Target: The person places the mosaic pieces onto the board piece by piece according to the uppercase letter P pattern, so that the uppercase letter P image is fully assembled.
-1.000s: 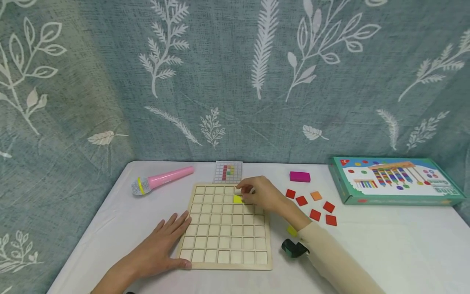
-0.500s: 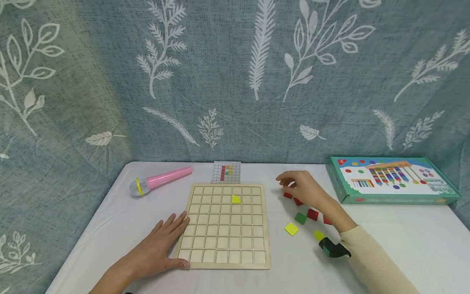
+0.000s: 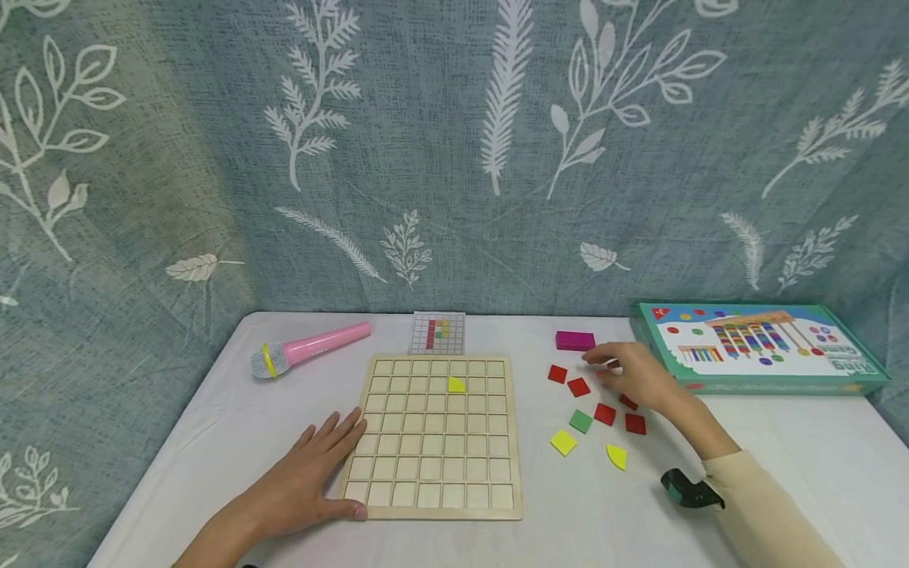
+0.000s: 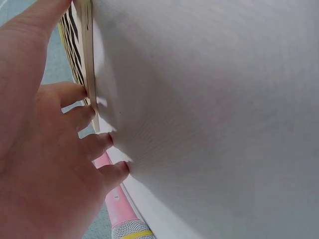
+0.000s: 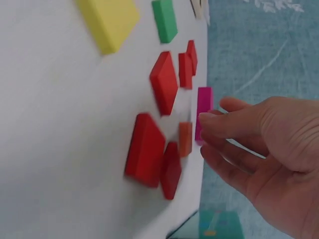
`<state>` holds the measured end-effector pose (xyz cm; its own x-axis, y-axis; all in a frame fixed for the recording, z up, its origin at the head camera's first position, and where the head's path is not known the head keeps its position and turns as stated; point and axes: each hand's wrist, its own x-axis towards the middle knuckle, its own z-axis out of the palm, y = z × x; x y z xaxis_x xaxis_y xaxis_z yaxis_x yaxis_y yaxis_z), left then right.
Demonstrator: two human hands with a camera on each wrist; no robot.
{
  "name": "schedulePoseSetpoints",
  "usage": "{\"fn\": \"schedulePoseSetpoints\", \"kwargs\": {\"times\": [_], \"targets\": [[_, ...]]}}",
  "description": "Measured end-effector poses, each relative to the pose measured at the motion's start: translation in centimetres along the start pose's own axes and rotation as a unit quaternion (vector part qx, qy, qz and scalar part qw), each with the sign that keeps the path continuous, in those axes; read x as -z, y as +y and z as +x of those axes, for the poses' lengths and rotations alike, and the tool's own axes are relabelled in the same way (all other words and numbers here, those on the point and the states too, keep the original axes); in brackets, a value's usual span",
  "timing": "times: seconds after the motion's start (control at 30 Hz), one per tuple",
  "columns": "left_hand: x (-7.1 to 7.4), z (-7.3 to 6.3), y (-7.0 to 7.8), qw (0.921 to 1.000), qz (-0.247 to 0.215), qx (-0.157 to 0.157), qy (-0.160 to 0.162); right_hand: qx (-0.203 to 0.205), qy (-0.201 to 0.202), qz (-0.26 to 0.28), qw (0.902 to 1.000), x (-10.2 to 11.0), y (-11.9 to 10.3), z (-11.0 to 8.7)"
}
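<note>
My left hand (image 3: 305, 481) lies with spread fingers along the left edge of the wooden grid board (image 3: 431, 514), thumb at its near corner. One yellow quarter-round tile (image 3: 457, 385) sits in a cell of the board's second row from the back. Right of the board, my right hand (image 3: 635, 376) hovers above loose tiles, fingers loosely bent and holding nothing. In the right wrist view an orange tile (image 5: 185, 139) lies near its fingertips; the hand hides this tile in the head view. Around it are several red tiles (image 3: 578, 387) and a magenta block (image 3: 575, 341).
A green tile (image 3: 581, 421), a yellow square tile (image 3: 564, 442) and a yellow quarter-round tile (image 3: 617, 457) lie nearer the front. Behind the board is a gridded pattern card (image 3: 437, 333). A pink microphone (image 3: 327, 341) lies left, a xylophone-picture box (image 3: 763, 347) at back right.
My right hand has left the board and the yellow tile there, travelling right to hover over the loose tiles. My left hand stays at the board's edge.
</note>
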<state>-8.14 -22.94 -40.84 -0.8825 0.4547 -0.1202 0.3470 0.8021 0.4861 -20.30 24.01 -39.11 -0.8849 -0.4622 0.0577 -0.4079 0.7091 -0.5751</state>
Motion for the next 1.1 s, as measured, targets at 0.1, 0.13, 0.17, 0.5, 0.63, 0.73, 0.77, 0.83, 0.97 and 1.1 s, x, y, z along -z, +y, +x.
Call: {"fn": "schedulePoseSetpoints", "kwargs": {"times": [0.1,0.13,0.17,0.5,0.63,0.73,0.77,0.83,0.97,1.1], "targets": [[0.0,0.0,0.0,1.0000,0.001,0.000,0.000,-0.001,0.000,-0.012,0.9999,0.0,0.4,-0.3],[0.0,0.0,0.0,1.0000,0.001,0.000,0.000,-0.001,0.000,-0.015,0.9999,0.0,0.5,-0.4],[0.0,0.0,0.0,1.0000,0.000,0.000,0.000,-0.001,-0.001,-0.016,0.9999,0.0,0.6,-0.5],[0.0,0.0,0.0,1.0000,-0.003,0.002,0.001,0.000,0.011,-0.007,0.9999,-0.1,1.4,-0.9],[0.0,0.0,0.1,1.0000,-0.002,0.003,0.000,0.002,0.017,-0.009,0.9998,0.1,1.4,-0.8],[0.0,0.0,0.1,1.0000,-0.002,0.004,-0.001,0.002,0.019,-0.014,0.9997,0.3,1.2,-0.7],[0.0,0.0,0.1,1.0000,-0.002,0.004,-0.001,0.004,0.019,-0.016,0.9997,0.4,1.1,-0.6],[0.0,0.0,0.1,1.0000,-0.001,0.006,-0.001,0.006,0.018,-0.020,0.9996,0.5,1.0,-0.5],[0.0,0.0,0.2,1.0000,-0.001,0.009,-0.002,0.018,0.020,-0.028,0.9992,0.8,0.5,-0.2],[0.0,0.0,0.2,0.9999,-0.002,0.009,-0.004,0.032,0.019,-0.035,0.9987,0.9,-0.1,0.2]]}}
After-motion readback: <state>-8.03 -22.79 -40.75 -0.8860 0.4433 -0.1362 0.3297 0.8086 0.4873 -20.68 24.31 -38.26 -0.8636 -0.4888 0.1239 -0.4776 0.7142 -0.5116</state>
